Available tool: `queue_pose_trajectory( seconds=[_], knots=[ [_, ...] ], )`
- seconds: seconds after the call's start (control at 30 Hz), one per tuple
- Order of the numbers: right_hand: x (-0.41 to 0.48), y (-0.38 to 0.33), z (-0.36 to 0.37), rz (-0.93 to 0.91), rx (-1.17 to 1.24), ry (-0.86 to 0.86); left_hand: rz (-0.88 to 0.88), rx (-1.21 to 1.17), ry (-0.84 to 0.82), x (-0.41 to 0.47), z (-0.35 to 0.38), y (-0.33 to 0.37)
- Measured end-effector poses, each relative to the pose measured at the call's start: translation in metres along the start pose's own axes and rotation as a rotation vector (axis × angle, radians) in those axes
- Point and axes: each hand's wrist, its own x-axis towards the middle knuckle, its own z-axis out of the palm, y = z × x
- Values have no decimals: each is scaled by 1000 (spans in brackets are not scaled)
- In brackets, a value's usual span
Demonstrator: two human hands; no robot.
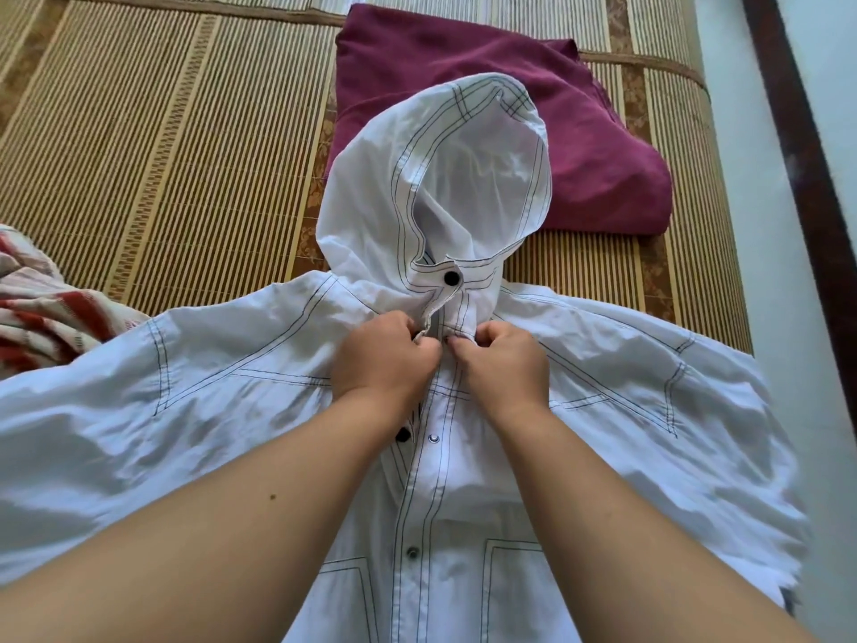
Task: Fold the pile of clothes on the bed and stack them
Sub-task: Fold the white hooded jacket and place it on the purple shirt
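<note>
The left hand (pixel 382 352) and right hand (pixel 503 359) sit close together, fingers curled, pinching the front placket of the white hooded jacket (pixel 232 410) spread on the bamboo mat (pixel 162 155) — just below its neck snap. Beyond the grip the hood overlaps a folded maroon garment (pixel 593 146); a red-striped cloth (pixel 41 308) lies far left.

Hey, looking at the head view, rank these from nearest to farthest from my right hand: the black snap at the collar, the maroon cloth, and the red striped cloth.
1. Black snap: on the white jacket, just above the right hand.
2. Maroon cloth: folded, farther back and slightly right.
3. Red striped cloth: at the far left edge.
</note>
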Motion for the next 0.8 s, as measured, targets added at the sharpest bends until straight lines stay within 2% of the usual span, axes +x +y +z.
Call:
queue_pose_trajectory(
  seconds=[0.1, 0.2, 0.47, 0.8],
  knots=[
    [1, 2, -3, 0, 101, -9, -27, -143, 50, -11, 2, 3],
    [1, 4, -2, -22, 168, -45, -16, -163, 80, -16, 6, 3],
    [9, 7, 3, -32, 241, -55, -42, -382, 63, -18, 14, 3],
    [14, 8, 1, -7, 277, -71, -96, -382, 103, -18, 18, 5]
  ],
)
